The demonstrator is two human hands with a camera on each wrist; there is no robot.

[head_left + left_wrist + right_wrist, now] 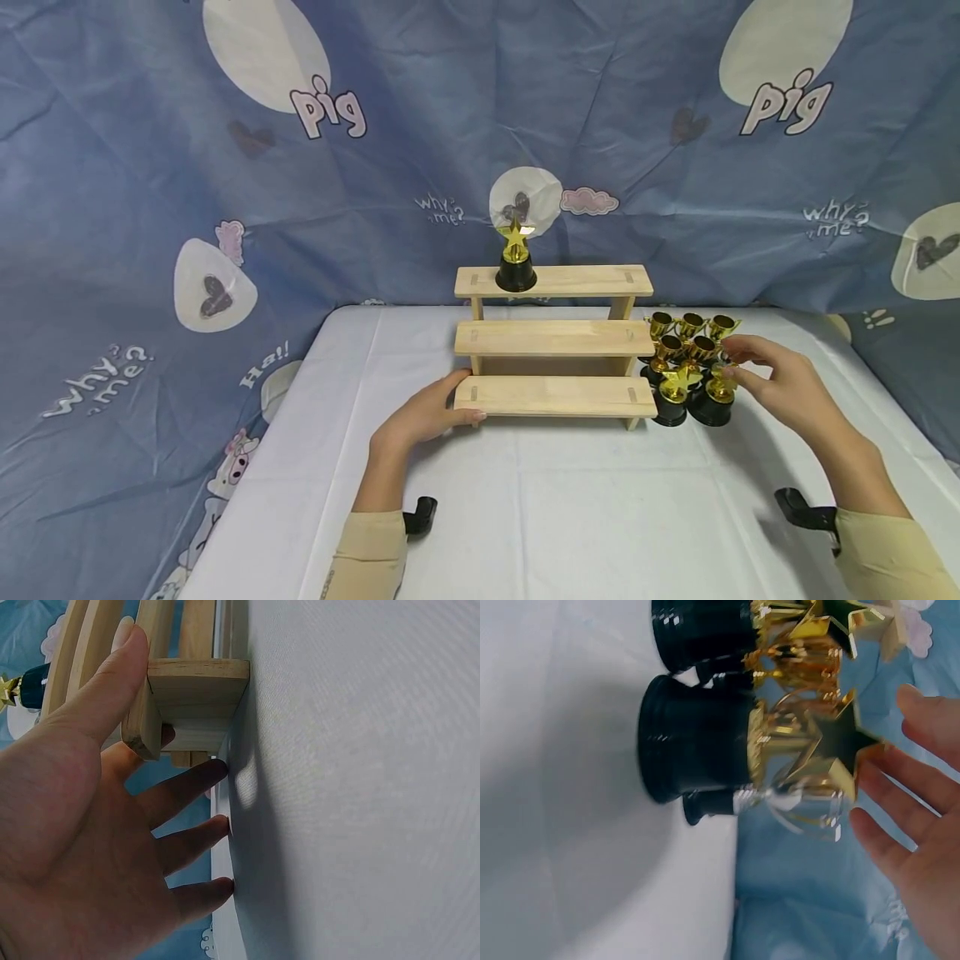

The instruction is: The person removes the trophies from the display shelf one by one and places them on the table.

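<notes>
A three-tier wooden display stand (pixel 555 396) stands on the table. My left hand (pixel 423 414) holds the left end of its lowest board, thumb at the front and index finger behind, the other fingers spread. One star trophy (pixel 516 258), gold on a black base, stands on the top board at the left. To the right of the stand, several gold cup trophies (pixel 670 350) are crowded behind two star trophies. My right hand (pixel 776 383) is at the right-hand star trophy (pixel 697 742). Its fingertips are at the star's edge; the thumb (pixel 926 724) is apart from it.
A white cloth covers the table (pixel 585 517). Behind it hangs a blue printed curtain (pixel 405 150). A black device (pixel 422 517) is strapped to the left wrist, and another black device (pixel 806 510) to the right.
</notes>
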